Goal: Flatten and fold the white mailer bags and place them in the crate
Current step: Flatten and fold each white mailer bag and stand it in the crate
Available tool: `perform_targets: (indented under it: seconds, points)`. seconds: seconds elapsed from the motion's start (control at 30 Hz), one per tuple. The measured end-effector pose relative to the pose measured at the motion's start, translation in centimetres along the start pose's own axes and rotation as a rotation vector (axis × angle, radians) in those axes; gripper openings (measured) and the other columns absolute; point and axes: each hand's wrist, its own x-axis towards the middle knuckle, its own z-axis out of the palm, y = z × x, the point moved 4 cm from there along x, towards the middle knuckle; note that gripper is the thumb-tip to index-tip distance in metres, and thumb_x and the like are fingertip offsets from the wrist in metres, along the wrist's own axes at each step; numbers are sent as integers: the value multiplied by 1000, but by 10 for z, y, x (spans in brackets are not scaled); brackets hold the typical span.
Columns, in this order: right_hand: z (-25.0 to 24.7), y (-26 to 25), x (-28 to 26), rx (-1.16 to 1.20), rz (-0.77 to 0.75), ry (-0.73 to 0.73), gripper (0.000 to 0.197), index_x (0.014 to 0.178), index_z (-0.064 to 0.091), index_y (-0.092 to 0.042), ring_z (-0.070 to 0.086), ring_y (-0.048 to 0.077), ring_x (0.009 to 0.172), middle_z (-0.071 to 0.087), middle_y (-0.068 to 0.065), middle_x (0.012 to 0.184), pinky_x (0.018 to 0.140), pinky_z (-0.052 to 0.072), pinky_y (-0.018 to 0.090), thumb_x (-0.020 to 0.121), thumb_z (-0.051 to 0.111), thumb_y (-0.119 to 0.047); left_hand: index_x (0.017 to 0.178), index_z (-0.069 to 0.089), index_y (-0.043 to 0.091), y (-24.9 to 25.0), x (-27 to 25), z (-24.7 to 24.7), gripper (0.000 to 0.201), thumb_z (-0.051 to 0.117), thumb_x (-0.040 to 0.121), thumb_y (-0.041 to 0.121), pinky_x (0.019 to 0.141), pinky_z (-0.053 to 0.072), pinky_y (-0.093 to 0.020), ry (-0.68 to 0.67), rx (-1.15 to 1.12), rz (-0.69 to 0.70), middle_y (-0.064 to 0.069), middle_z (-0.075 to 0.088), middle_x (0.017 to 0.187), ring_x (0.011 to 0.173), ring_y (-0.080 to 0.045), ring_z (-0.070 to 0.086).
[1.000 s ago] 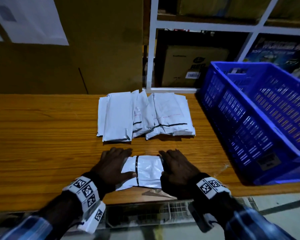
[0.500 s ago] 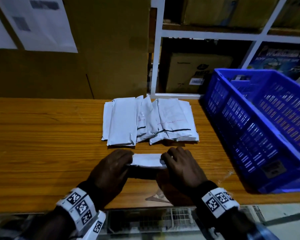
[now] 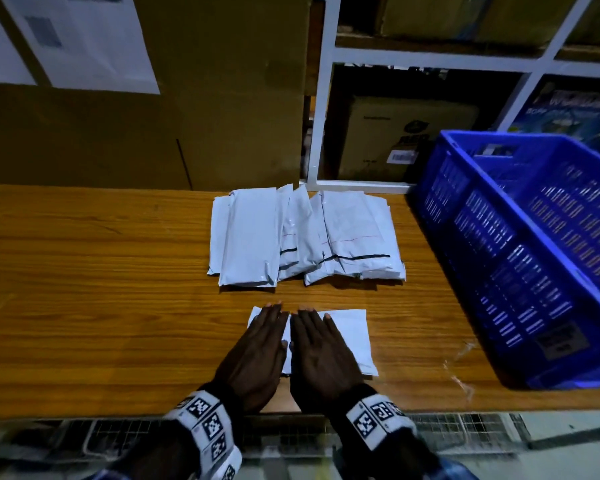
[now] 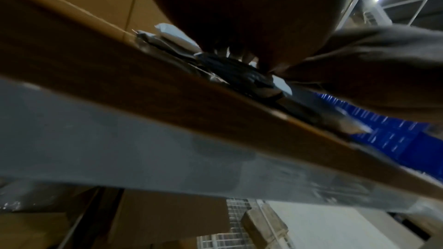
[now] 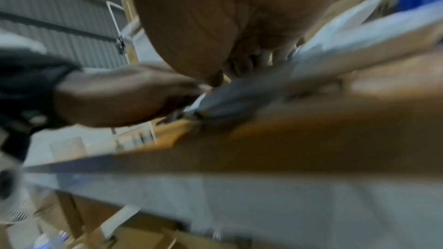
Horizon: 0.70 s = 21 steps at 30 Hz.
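The folded mailer bag [image 3: 343, 337] lay flat on the wooden table [image 3: 101, 306], near its front edge, and we had both palms down on it. Our left hand [image 3: 257, 355] covered the bag's left part and our right hand [image 3: 321, 355] its middle; the two hands sat side by side, almost touching. The fingers of each were straight and held close together, pressing on the white plastic and gripping nothing (the wrist views were too blurred and shadowed to add anything about the fingertips). The bag's right part showed bare past the right hand.

Just beyond the fingertips, further back on the table, sat a pile of white mailer bags [image 3: 305, 240], overlapping one another, some with a black stripe across them. To the right of the pile and the hands stood the blue crate [image 3: 520, 258], resting on the table's right end, well apart from the pressed bag. Behind the table we saw a white shelf frame [image 3: 317, 98] with a cardboard box [image 3: 406, 133] inside it.
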Motion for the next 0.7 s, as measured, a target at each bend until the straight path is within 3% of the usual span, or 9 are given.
perform_targets:
  seconds: [0.07,0.23,0.47,0.6,0.7]
  points:
    - [9,-3,-1,-10,3,-19,59,133,53,5,43,35,135,50,23,140,110,23,46,85,34,-24,141,43,-1,-3,1,9,58,12,105,32,114,16,-33,-59,53,-6,-16,34,151,141,-23,24]
    - [17,-1,-4,1,-13,69,53,133,53,5,42,34,136,48,23,141,110,27,45,100,21,-22,148,32,4,-13,-6,23,58,10,104,35,114,14,-36,-52,131,-54,-11,26,157,146,-22,20]
    - [22,-2,-3,-12,-42,125,57,130,55,7,44,34,134,50,24,139,110,29,46,103,16,-24,147,36,4,-14,-5,25,63,6,102,36,112,17,-37,-101,201,-52,-12,30,155,144,-25,25]
    - [17,1,-3,-16,-82,114,55,130,54,9,46,35,133,50,26,138,107,40,49,92,30,-21,144,40,3,-13,-4,22,64,5,102,36,111,17,-35,-132,200,-64,-13,35,152,141,-26,33]
    - [6,16,-6,-56,-49,76,66,132,51,11,43,39,133,46,28,141,106,39,53,80,37,-26,138,48,0,-6,1,13,67,4,102,36,108,21,-37,-113,223,-64,-14,45,145,135,-28,43]
